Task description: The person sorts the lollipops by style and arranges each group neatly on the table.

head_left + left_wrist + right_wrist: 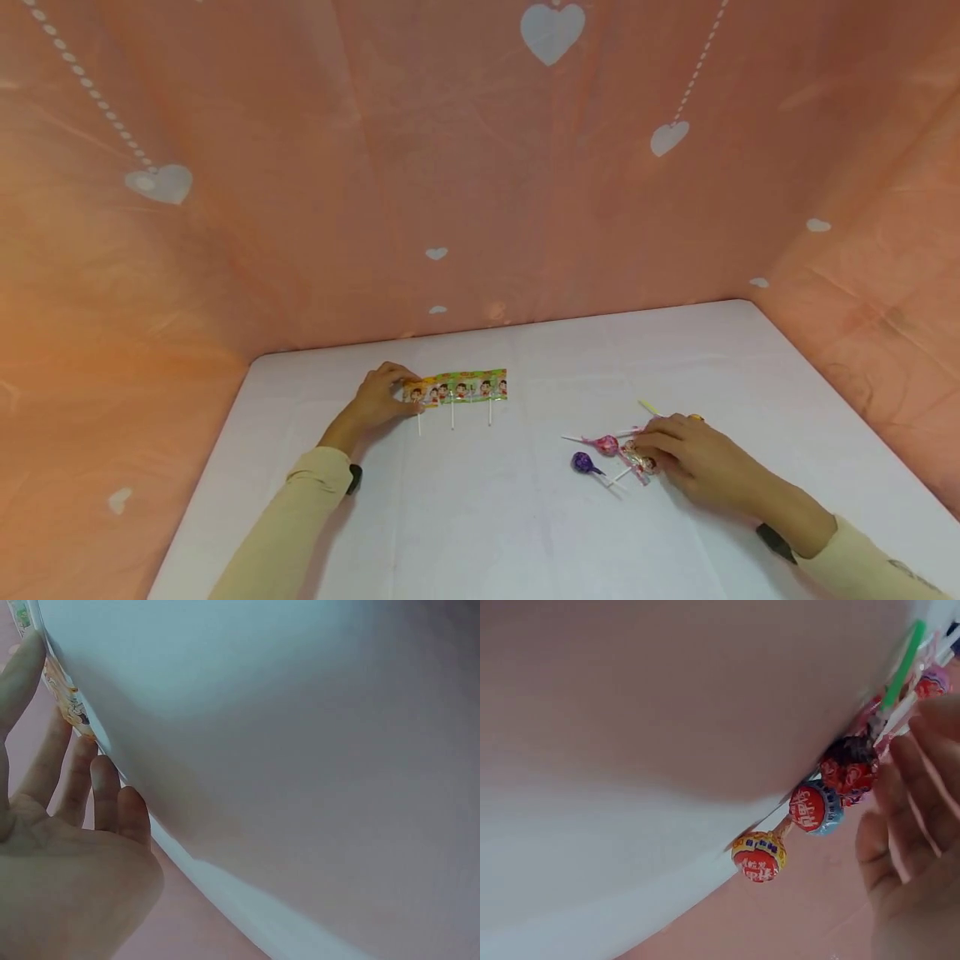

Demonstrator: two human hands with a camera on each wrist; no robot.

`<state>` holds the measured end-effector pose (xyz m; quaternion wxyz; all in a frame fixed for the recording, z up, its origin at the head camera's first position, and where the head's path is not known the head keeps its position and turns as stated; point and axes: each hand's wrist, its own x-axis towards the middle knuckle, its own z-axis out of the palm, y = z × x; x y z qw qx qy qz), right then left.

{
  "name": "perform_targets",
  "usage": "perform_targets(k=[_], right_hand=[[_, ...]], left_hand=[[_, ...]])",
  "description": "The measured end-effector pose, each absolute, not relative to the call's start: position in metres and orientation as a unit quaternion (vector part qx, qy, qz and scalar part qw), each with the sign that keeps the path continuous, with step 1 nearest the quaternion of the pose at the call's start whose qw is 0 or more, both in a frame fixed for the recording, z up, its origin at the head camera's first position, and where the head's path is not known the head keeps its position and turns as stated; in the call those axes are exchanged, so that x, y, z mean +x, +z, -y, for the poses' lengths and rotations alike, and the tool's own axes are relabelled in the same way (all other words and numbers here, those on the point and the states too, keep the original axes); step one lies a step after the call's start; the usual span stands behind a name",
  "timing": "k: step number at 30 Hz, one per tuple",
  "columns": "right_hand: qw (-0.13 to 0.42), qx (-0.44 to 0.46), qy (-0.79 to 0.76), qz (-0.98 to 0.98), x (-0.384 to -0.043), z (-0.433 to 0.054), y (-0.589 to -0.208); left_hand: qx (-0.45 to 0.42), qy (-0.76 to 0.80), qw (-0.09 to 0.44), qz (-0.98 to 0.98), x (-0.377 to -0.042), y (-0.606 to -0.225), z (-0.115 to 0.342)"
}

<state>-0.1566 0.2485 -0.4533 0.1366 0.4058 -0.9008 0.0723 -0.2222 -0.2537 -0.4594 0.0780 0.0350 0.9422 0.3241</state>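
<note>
At the left end of a row of flat-wrapped lollipops, my left hand (378, 396) pinches an orange-wrapped lollipop (415, 391) between thumb and fingers. Joined to its right side are green-wrapped lollipops (472, 387), white sticks pointing towards me. My right hand (693, 458) bends over a loose pile, its fingertips pinching a pink flat-wrapped lollipop (637, 467). Beside it lie a round pink lollipop (606, 445) and a round purple lollipop (582, 462). In the right wrist view, a yellow-and-red lollipop (759, 856), a blue-and-red lollipop (816, 806) and a dark red lollipop (849, 766) sit by the fingers.
All the lollipops lie on a white-covered table (480, 517). Behind it and at both sides hangs an orange-pink cloth (450, 167) printed with white hearts. The green stick (904, 666) of one lollipop sticks up from the pile.
</note>
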Motion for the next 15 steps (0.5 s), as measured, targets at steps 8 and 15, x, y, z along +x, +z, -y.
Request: perform_targets(k=[8, 15], right_hand=[[0.075, 0.348, 0.055, 0.933, -0.148, -0.238, -0.451], [0.056, 0.357, 0.065, 0.93, -0.151, -0.237, -0.454]], left_hand=[[0.043, 0.323, 0.075, -0.943, -0.222, -0.459, 0.255], [0.044, 0.32, 0.073, -0.944, -0.221, -0.46, 0.254]])
